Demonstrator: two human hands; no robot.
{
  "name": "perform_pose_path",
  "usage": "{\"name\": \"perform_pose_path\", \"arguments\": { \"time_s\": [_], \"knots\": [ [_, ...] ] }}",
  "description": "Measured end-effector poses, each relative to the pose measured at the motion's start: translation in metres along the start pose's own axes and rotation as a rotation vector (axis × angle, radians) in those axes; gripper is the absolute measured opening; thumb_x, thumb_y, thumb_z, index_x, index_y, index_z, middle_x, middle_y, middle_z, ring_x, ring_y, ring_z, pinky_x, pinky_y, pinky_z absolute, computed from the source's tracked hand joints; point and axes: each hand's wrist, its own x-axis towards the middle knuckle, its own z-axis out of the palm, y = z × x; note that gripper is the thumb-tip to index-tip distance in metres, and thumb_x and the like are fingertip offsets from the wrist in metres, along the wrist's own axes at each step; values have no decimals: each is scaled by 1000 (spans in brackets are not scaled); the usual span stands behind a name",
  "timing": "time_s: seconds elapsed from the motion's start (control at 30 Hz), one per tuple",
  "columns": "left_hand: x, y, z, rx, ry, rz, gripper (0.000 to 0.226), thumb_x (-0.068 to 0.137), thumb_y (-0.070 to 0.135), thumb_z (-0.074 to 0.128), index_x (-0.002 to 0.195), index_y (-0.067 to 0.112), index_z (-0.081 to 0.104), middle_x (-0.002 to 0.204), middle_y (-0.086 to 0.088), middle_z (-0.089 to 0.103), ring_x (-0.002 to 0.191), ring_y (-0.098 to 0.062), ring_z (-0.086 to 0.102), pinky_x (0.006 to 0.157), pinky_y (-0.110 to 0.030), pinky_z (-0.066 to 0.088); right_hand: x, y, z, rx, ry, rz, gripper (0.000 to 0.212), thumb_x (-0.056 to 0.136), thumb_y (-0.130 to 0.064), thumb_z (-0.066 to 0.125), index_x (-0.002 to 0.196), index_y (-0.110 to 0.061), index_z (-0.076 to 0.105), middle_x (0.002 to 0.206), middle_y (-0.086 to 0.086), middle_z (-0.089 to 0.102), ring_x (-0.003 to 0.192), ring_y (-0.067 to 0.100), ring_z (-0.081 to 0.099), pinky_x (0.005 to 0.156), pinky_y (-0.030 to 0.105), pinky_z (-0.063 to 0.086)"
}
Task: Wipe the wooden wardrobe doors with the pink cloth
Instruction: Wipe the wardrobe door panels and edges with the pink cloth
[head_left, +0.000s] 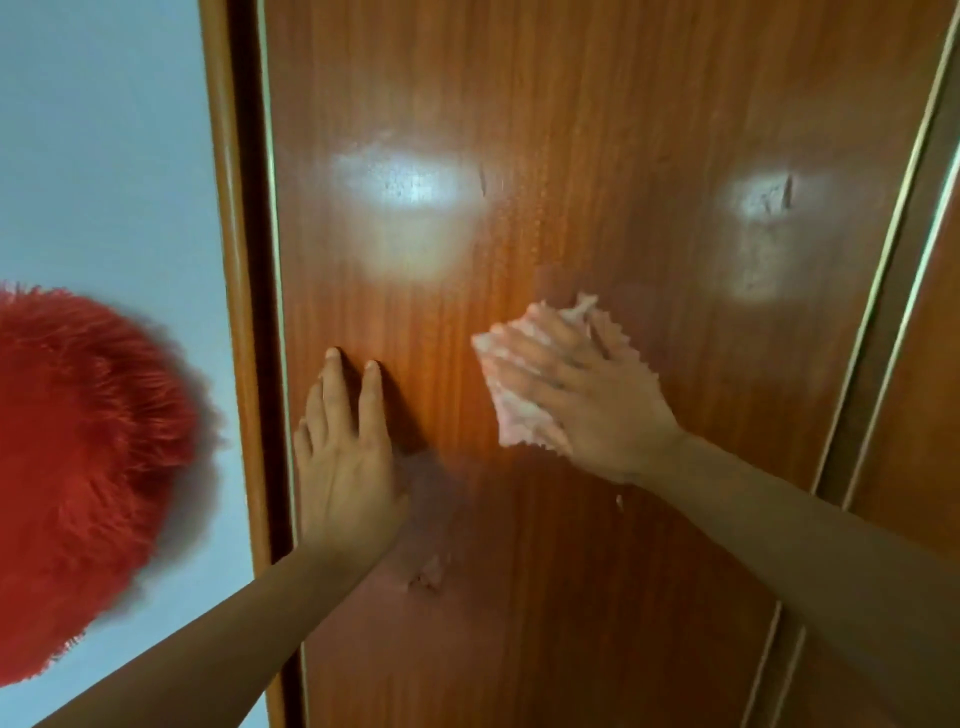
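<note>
A glossy reddish-brown wardrobe door (571, 130) fills most of the head view, with two bright light reflections on it. My right hand (587, 395) lies flat on the door, pressing the pink cloth (519, 415) against the wood; the cloth's zigzag edges stick out around my fingers. My left hand (345, 457) rests flat on the door near its left edge, fingers spread and pointing up, holding nothing.
A fluffy red duster (78, 478) hangs at the left in front of a pale blue wall (104, 156). A dark gap and wooden frame (234, 260) border the door's left side. A second door panel (924, 415) with a light metal strip stands at the right.
</note>
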Motion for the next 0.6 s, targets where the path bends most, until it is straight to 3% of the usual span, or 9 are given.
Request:
{"name": "perform_pose_path", "arguments": {
  "time_s": [0.07, 0.13, 0.2, 0.33, 0.4, 0.5, 0.6],
  "knots": [
    [-5, 16, 3, -71, -7, 7, 83, 73, 21, 60, 145, 10, 21, 154, -22, 7, 139, -44, 11, 107, -59, 21, 0, 25, -6, -27, 16, 171, 65, 94, -45, 28, 153, -25, 9, 161, 2, 7, 148, 30, 3, 115, 53, 3],
    [-11, 28, 7, -120, 3, 18, 77, 76, 41, 37, 146, 13, 23, 155, -18, 5, 141, -40, 6, 107, -58, 19, -20, 7, 5, -19, 25, 229, 71, 92, -45, 34, 153, -22, 5, 161, 1, -2, 147, 31, -2, 114, 55, 3],
    [-21, 35, 15, -110, -24, 55, 78, 74, 45, 26, 146, 14, 24, 156, -15, 5, 142, -37, 4, 107, -57, 20, -65, -37, 25, 17, -5, 64, 78, 89, -42, 41, 153, -22, 3, 161, -1, -10, 147, 31, -8, 113, 57, 0],
    [-39, 42, 30, 0, -109, 205, 82, 71, 13, 63, 144, 17, 26, 156, -12, 8, 142, -37, 8, 105, -58, 29, -133, -58, 39, 16, -217, -435, 83, 83, -42, 62, 152, -27, 19, 162, -6, 5, 148, 24, 0, 115, 49, -12],
    [-41, 52, 30, 19, -135, 278, 76, 73, 14, 55, 143, 19, 27, 157, -10, 9, 141, -36, 10, 104, -57, 31, -123, -30, 30, 16, -190, -483, 77, 88, -44, 56, 152, -28, 18, 161, -6, 6, 148, 23, 2, 117, 47, -12],
    [-39, 75, 25, -21, -162, 278, 70, 75, 34, 25, 143, 20, 29, 157, -7, 11, 141, -36, 12, 105, -58, 29, -88, 31, 12, 53, -23, -136, 63, 95, -49, 36, 151, -30, 16, 160, -2, 13, 147, 26, 9, 116, 49, -2],
    [-42, 87, 33, -26, -155, 225, 69, 77, 27, 38, 144, 18, 26, 157, -7, 8, 141, -36, 8, 106, -62, 24, -77, 62, 3, 39, 42, 228, 61, 97, -52, 30, 152, -28, 20, 160, 4, 16, 146, 31, 8, 115, 54, 4]
  ]
}}
